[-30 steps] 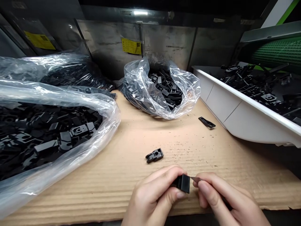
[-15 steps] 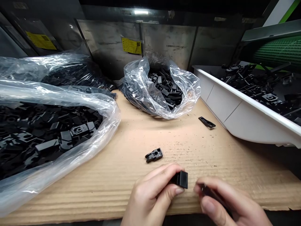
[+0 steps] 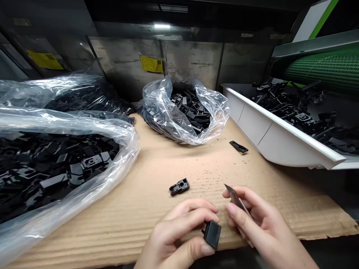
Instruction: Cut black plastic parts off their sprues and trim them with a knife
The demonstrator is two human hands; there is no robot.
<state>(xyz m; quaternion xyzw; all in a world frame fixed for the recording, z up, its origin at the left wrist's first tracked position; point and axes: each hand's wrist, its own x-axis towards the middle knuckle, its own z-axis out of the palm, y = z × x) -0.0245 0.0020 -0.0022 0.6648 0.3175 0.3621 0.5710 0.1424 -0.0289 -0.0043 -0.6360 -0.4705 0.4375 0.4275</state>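
Between the thumb and fingers of my left hand (image 3: 179, 233) is a small black plastic part (image 3: 212, 234), its flat end face turned toward me. My right hand (image 3: 260, 220) grips a slim craft knife (image 3: 238, 200), the pointed blade angled up and to the left. Blade and part are apart. Just beyond my left hand, another black plastic part (image 3: 180, 186) with a round hole lies on the cardboard. A longer, narrow black piece (image 3: 239, 147) rests farther back, near the white tray.
Cardboard (image 3: 112, 224) covers the work surface, with dark shavings scattered on it. A large clear bag (image 3: 123, 164) of black parts lies left, a smaller open bag (image 3: 159, 116) stands at the back, and a white tray (image 3: 269, 138) full of black pieces borders the right.
My right hand has turned, so the knife blade now shows pointing up-left. The part in my left hand has tilted and dropped slightly. The whole view has shifted a little.
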